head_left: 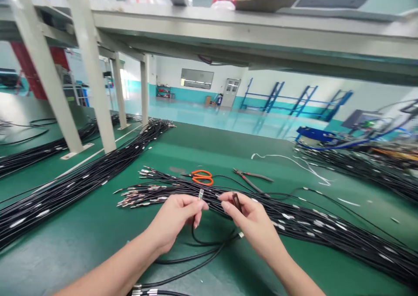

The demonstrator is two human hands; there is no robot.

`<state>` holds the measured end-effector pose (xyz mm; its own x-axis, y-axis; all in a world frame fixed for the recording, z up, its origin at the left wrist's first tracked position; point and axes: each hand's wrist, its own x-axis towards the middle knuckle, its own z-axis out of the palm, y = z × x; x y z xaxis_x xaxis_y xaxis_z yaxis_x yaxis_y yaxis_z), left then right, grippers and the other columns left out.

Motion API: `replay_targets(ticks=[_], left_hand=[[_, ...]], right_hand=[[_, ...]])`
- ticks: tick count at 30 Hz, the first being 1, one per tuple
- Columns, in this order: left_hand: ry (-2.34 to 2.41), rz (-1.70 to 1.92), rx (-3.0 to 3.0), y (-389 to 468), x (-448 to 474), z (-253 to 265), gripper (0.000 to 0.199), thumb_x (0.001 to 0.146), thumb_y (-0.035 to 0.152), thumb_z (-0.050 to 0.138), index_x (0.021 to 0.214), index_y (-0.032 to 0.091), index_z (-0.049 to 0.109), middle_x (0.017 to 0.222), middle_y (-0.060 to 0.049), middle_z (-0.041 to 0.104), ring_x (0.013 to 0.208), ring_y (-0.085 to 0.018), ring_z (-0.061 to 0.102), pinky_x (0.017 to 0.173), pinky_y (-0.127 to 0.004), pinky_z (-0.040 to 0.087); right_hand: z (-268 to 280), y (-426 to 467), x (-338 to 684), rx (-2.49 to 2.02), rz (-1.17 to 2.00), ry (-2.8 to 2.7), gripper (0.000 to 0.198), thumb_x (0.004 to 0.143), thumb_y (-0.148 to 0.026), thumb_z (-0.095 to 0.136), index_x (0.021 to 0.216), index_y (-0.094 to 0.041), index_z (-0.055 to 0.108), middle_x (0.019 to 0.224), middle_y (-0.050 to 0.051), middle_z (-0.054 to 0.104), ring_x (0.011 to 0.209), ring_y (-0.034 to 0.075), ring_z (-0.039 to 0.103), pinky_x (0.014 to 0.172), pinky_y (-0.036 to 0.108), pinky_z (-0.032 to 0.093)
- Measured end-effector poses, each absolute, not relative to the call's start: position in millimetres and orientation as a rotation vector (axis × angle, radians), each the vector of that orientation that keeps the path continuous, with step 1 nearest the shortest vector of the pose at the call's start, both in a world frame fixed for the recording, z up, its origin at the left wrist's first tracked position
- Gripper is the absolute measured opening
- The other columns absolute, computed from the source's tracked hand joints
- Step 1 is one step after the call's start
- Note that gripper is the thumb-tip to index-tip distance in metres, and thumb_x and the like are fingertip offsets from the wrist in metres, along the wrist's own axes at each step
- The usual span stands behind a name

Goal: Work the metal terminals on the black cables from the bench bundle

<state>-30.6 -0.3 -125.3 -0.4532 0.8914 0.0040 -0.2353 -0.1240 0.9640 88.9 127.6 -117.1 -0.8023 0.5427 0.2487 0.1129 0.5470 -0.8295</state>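
My left hand pinches a black cable near its end, where a small whitish connector sticks up above the fingertips. The cable hangs below that hand and loops over the bench. To its right, my right hand is closed round a dark brown, narrow tool; its kind is mostly hidden by the fingers. The two hands are a short way apart. Behind them lies a bundle of black cables with white labels and bare-looking ends at the left. Orange-handled scissors and cutting pliers lie just beyond.
Another cable bundle runs along the left, past white shelf posts. A shelf crosses overhead. White strips lie on the green bench. More cables and blue equipment are at the right.
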Motion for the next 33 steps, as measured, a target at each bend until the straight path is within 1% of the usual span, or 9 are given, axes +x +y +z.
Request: replay_targets(ticks=[2, 7, 11, 16, 20, 22, 27, 31, 33], left_hand=[[1.369, 1.56, 0.907, 1.3, -23.6, -124.4, 0.027, 0.075, 0.031, 0.057, 0.054, 0.013, 0.057, 0.047, 0.003, 0.045, 0.048, -0.009, 0.038, 0.053, -0.023, 0.031], [1.435, 1.382, 0.993, -0.4, -17.8, -129.8, 0.023, 0.076, 0.029, 0.054, 0.06, 0.014, 0.06, 0.048, 0.004, 0.045, 0.049, -0.009, 0.036, 0.053, -0.023, 0.031], [1.52, 1.411, 0.936, -0.8, -20.0, -135.0, 0.018, 0.076, 0.03, 0.056, 0.07, 0.014, 0.062, 0.052, 0.003, 0.049, 0.05, -0.009, 0.041, 0.054, -0.023, 0.034], [1.569, 1.442, 0.963, -1.4, -21.4, -134.5, 0.02, 0.075, 0.028, 0.057, 0.06, 0.014, 0.059, 0.053, 0.001, 0.05, 0.054, -0.01, 0.044, 0.056, -0.023, 0.036], [1.565, 1.443, 1.02, -2.5, -21.4, -133.5, 0.021, 0.077, 0.027, 0.056, 0.061, 0.014, 0.06, 0.054, 0.001, 0.05, 0.055, -0.01, 0.043, 0.056, -0.022, 0.037], [1.583, 1.458, 1.022, -2.3, -21.5, -134.8, 0.02, 0.077, 0.027, 0.056, 0.063, 0.014, 0.061, 0.054, 0.002, 0.052, 0.055, -0.01, 0.045, 0.057, -0.022, 0.038], [1.75, 1.623, 0.978, -0.3, -21.1, -139.1, 0.018, 0.071, 0.025, 0.06, 0.085, 0.014, 0.063, 0.059, 0.001, 0.061, 0.052, -0.012, 0.054, 0.056, -0.024, 0.045], [1.82, 1.598, 1.024, -0.2, -20.2, -138.4, 0.013, 0.072, 0.024, 0.058, 0.079, 0.014, 0.063, 0.057, 0.0, 0.061, 0.048, -0.012, 0.054, 0.052, -0.023, 0.045], [1.818, 1.538, 1.079, -0.8, -19.8, -137.9, 0.013, 0.075, 0.024, 0.056, 0.076, 0.014, 0.064, 0.058, 0.0, 0.061, 0.048, -0.011, 0.054, 0.052, -0.023, 0.044]], right_hand=[[-115.4, 125.0, 90.8, -0.535, 1.344, -2.214, 0.022, 0.079, -0.035, 0.052, 0.086, -0.015, 0.058, 0.069, 0.001, 0.053, 0.062, 0.013, 0.048, 0.056, 0.025, 0.04], [-121.7, 119.4, 89.1, -0.495, 1.435, -2.217, 0.017, 0.079, -0.029, 0.053, 0.068, -0.015, 0.053, 0.062, -0.002, 0.047, 0.059, 0.01, 0.041, 0.058, 0.023, 0.036], [-122.8, 119.5, 88.4, -0.546, 1.457, -2.251, 0.018, 0.079, -0.027, 0.051, 0.066, -0.015, 0.051, 0.057, -0.004, 0.044, 0.055, 0.009, 0.039, 0.054, 0.022, 0.032], [-123.3, 119.2, 88.5, -0.585, 1.592, -2.233, 0.019, 0.08, -0.028, 0.049, 0.065, -0.015, 0.05, 0.054, -0.004, 0.045, 0.048, 0.007, 0.036, 0.048, 0.02, 0.029], [-125.7, 118.9, 87.3, -0.542, 1.677, -2.202, 0.02, 0.08, -0.027, 0.048, 0.064, -0.016, 0.048, 0.054, -0.004, 0.046, 0.045, 0.006, 0.033, 0.046, 0.02, 0.028], [-126.4, 118.6, 86.8, -0.499, 1.659, -2.194, 0.017, 0.081, -0.026, 0.047, 0.068, -0.016, 0.049, 0.057, -0.004, 0.046, 0.046, 0.006, 0.034, 0.048, 0.02, 0.03], [-125.7, 115.6, 86.8, -0.414, 1.385, -2.263, 0.011, 0.082, -0.021, 0.047, 0.076, -0.016, 0.054, 0.067, -0.001, 0.051, 0.062, 0.01, 0.046, 0.06, 0.022, 0.038], [-126.8, 115.0, 87.0, -0.361, 1.242, -2.253, 0.008, 0.08, -0.018, 0.05, 0.084, -0.017, 0.056, 0.078, 0.001, 0.058, 0.071, 0.012, 0.053, 0.067, 0.024, 0.041], [-128.1, 116.8, 87.2, -0.34, 1.171, -2.295, 0.006, 0.08, -0.021, 0.051, 0.081, -0.017, 0.057, 0.075, 0.0, 0.058, 0.069, 0.012, 0.053, 0.066, 0.023, 0.041]])
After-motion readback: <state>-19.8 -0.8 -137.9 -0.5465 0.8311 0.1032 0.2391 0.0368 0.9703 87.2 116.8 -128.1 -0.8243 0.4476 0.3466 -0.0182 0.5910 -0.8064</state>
